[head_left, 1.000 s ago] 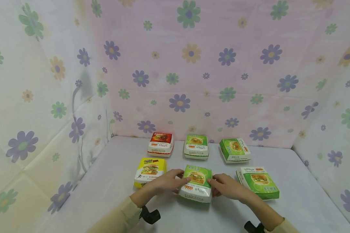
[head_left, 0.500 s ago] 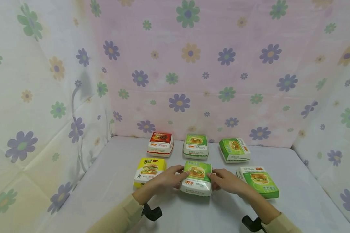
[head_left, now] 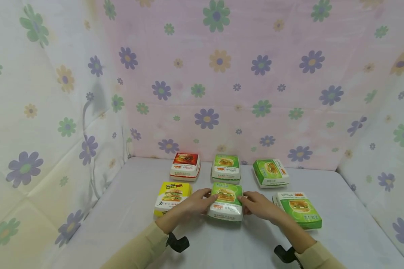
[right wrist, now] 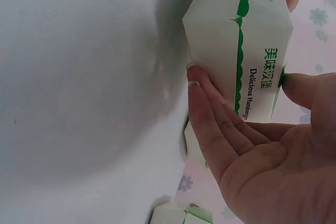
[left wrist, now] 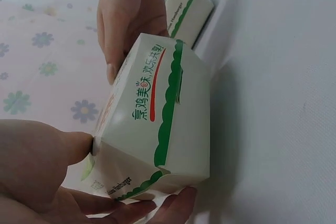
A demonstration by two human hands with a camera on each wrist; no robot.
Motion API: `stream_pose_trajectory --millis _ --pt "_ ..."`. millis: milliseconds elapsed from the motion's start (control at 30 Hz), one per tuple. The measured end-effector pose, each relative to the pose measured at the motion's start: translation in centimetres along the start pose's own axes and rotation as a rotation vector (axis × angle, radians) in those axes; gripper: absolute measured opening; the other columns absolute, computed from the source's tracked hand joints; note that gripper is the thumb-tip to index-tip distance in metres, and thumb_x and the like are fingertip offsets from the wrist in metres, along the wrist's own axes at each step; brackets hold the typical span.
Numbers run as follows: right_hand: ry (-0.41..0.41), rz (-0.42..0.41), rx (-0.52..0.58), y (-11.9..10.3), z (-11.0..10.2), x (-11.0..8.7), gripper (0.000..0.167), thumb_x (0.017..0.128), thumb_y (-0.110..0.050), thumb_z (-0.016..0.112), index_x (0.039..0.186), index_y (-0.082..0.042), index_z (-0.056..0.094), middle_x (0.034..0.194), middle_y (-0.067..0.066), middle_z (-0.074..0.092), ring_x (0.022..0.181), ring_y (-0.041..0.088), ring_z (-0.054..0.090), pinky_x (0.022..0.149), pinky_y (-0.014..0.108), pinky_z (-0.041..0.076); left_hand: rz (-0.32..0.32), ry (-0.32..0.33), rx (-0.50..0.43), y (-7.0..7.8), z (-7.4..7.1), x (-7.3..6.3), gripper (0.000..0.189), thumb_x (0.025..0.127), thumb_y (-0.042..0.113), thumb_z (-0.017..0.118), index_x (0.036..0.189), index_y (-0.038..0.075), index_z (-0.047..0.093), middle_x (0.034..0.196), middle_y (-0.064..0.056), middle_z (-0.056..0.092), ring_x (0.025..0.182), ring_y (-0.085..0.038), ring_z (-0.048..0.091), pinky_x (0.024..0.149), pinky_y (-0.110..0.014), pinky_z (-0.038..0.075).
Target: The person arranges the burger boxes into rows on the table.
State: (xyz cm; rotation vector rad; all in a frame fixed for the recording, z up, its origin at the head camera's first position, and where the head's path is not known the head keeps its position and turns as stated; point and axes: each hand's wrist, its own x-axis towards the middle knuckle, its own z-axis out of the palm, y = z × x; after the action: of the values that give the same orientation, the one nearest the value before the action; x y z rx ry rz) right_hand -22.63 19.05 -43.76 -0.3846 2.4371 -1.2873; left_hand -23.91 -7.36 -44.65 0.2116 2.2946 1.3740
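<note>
A green-and-white burger box [head_left: 225,210], printed with a burger on its lid, is held level between my two hands at the middle of the table. My left hand [head_left: 198,202] grips its left side, thumb on the lid edge and fingers curled beneath, as the left wrist view shows with the left hand [left wrist: 39,166]. On the opposite side my right hand [head_left: 260,205] pinches it the same way. In the right wrist view the right hand [right wrist: 262,156] has its thumb at the lid edge and fingertips along the lower side wall. The lid is closed.
Around it on the pale table [head_left: 128,239] stand a yellow burger box [head_left: 173,195] at left, a red one [head_left: 185,161] at back left, and green ones at back middle [head_left: 226,165], back right [head_left: 271,173] and front right [head_left: 300,211]. A flowered cloth [head_left: 235,104] walls the back.
Both hands have carried the green-and-white burger box away from me, toward the back-middle box. The other boxes have not moved.
</note>
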Motion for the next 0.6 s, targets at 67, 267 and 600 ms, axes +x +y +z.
stream_pose_trajectory --millis 67,267,600 --pt "0.009 0.005 -0.007 0.02 0.19 0.13 0.042 0.109 -0.035 0.048 0.120 0.004 0.062 0.087 0.006 0.066 0.083 0.021 0.064 0.078 0.044 0.058 -0.002 0.006 0.002 -0.09 0.05 0.11 0.070 0.103 0.048 0.057 0.152 0.000 0.042 0.140 -0.015 0.053 0.114 -0.026 0.053 0.098 -0.047 0.051" --pt "0.030 0.026 -0.021 0.17 0.59 0.52 0.045 0.109 -0.033 0.048 0.127 0.006 0.060 0.086 0.006 0.066 0.083 0.021 0.064 0.078 0.042 0.058 -0.011 0.024 -0.004 -0.27 0.25 0.22 0.072 0.103 0.048 0.057 0.153 0.000 0.041 0.142 -0.018 0.052 0.118 -0.028 0.050 0.100 -0.049 0.051" --pt "0.051 0.037 -0.051 0.49 0.77 1.00 0.036 0.109 -0.032 0.048 0.115 0.000 0.064 0.082 0.007 0.064 0.080 0.021 0.061 0.071 0.036 0.053 -0.025 0.047 -0.004 -0.37 0.50 0.42 0.072 0.103 0.048 0.057 0.153 -0.001 0.041 0.146 -0.020 0.049 0.121 -0.030 0.050 0.104 -0.052 0.049"
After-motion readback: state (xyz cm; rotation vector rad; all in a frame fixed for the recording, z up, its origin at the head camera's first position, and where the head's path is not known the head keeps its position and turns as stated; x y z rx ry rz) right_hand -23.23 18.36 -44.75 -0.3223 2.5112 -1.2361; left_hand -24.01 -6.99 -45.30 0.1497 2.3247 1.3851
